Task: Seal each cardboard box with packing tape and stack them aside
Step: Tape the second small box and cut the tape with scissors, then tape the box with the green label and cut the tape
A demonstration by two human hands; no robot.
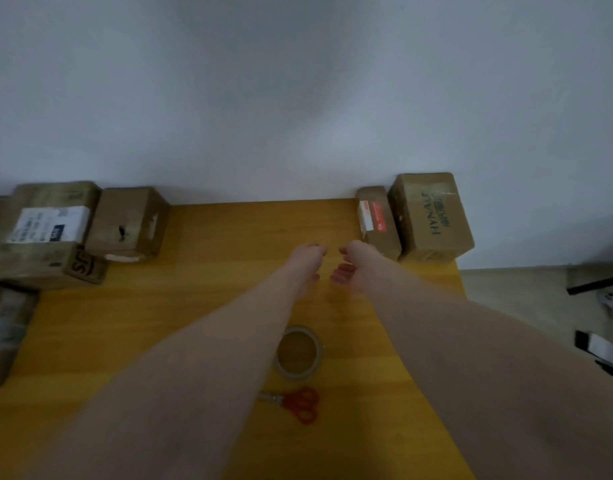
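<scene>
Both hands, left and right, hover empty with fingers loosely curled over a yellow table, the tape and scissors lying behind them near the person. Boxes line a white wall; reaching for one could drag a forearm across the tape.
</scene>
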